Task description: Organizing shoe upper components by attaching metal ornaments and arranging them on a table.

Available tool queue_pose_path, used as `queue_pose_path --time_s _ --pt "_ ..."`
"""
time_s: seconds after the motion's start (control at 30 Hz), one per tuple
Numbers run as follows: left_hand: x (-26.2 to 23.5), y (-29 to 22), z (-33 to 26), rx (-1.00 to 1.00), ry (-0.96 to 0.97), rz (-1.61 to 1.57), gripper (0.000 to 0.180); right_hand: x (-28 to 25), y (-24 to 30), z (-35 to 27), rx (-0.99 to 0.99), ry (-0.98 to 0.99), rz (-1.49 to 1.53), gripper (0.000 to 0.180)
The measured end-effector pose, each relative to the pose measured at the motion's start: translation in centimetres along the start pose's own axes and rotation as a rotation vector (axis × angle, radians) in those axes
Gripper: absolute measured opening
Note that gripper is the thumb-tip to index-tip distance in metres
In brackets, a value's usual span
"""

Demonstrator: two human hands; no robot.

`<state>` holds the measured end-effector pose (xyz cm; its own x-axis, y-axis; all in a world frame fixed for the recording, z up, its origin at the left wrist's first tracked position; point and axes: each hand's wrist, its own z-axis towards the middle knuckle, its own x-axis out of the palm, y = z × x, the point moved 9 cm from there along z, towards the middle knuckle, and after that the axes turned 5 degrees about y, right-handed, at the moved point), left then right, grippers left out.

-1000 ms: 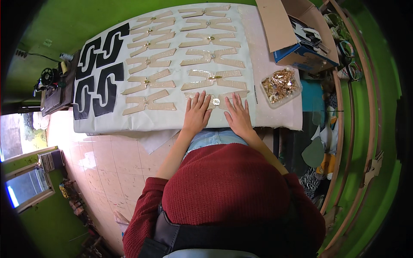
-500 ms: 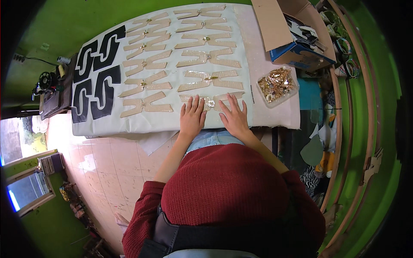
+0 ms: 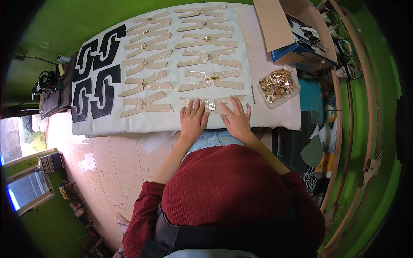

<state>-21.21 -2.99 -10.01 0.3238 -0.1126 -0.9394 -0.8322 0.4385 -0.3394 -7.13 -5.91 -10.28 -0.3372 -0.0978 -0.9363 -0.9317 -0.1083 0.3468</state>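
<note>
Your left hand (image 3: 193, 119) lies flat, palm down and fingers spread, on the near edge of the surface (image 3: 275, 118), which is covered by a pale cloth; its grip is loose and holds nothing. Your right hand (image 3: 236, 117) lies the same way just beside it, fingers splayed, palm down and closed around nothing. Both hands press on the nearest beige strap piece (image 3: 214, 104), a flat cut-out with forked ends that lies in the front row of the right-hand column. Between your two hands, on the middle of that piece, sits a small square silver buckle (image 3: 211, 106), with your fingertips touching the piece on either side of it. Further from you, more beige strap pieces (image 3: 209, 56) lie in two columns, each with a small metal ornament at its centre. To the left of them, four black cut-out pieces (image 3: 95, 73) rest on the same cloth. To the right of your right hand, near the cloth's edge, stands a clear plastic tray (image 3: 278, 84) full of gold-coloured buckles. Beyond it, an open cardboard box (image 3: 275, 26) holds a blue box. At the far left, a sewing machine (image 3: 46, 81) sits beside the surface.
</note>
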Motion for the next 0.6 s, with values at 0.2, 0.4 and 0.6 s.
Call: queue_pose_path --time_s 0.2,0.4,0.6 --pt "1.1 0.9 0.4 0.015 -0.064 -0.082 0.037 1.1 -0.7 0.4 0.032 -0.037 -0.080 0.052" --pt "2.0 1.1 1.0 -0.019 -0.018 -0.155 0.036 2.0 -1.5 0.4 0.131 0.053 -0.148 0.062" --pt "1.5 1.1 0.5 -0.008 -0.055 -0.199 0.034 1.7 -1.3 0.6 0.126 0.088 -0.088 0.060"
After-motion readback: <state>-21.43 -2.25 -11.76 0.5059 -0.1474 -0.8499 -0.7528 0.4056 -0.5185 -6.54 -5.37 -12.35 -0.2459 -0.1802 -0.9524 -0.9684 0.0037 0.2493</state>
